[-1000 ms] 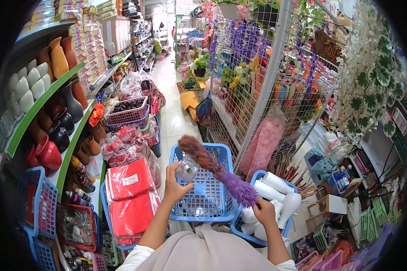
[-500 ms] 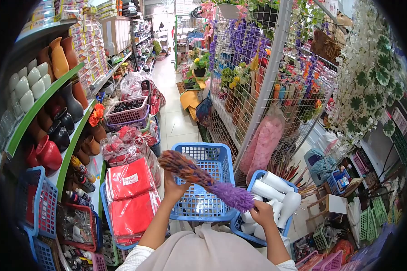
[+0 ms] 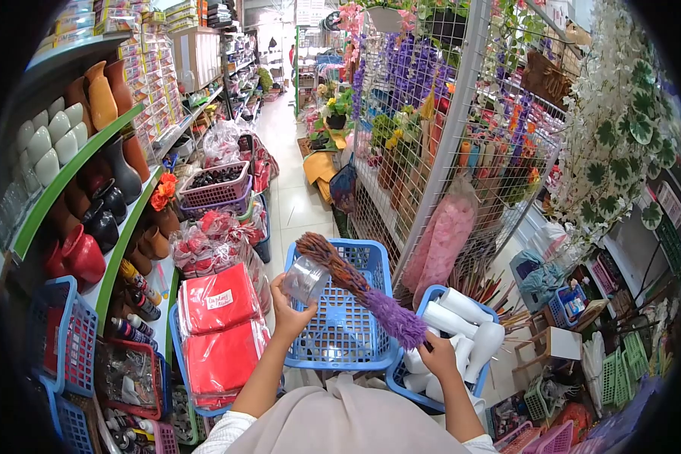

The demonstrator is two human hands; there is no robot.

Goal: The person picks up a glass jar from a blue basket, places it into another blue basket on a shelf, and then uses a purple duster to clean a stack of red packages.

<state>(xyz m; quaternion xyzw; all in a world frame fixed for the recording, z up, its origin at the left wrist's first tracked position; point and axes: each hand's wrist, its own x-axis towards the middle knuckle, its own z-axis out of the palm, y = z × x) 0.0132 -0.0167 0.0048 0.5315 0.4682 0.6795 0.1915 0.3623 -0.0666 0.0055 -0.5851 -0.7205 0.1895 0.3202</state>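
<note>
My left hand (image 3: 290,313) is closed around a clear, see-through jar (image 3: 306,281), tilted over the left side of a blue plastic basket (image 3: 393,303). In my right hand (image 3: 440,359) is the dark handle of a fluffy duster (image 3: 393,316), purple near the grip and orange-brown toward its tip. The duster slants up to the left across the basket, and its tip overlaps the jar's upper edge in this view. Below and beside my right hand, white vases (image 3: 486,346) lie in a second blue basket (image 3: 410,399).
Red plastic-wrapped packets (image 3: 218,300) fill a basket on the left. Shelves of vases (image 3: 83,253) curve along that side. A wire mesh rack (image 3: 439,151) with artificial flowers stands on the right. A tiled aisle (image 3: 291,200) runs ahead, with crates (image 3: 213,189) along its left.
The jar has come into view in my left hand. The duster has swung, its brown tip moving up and right, away from my left hand; my right hand still holds it.
</note>
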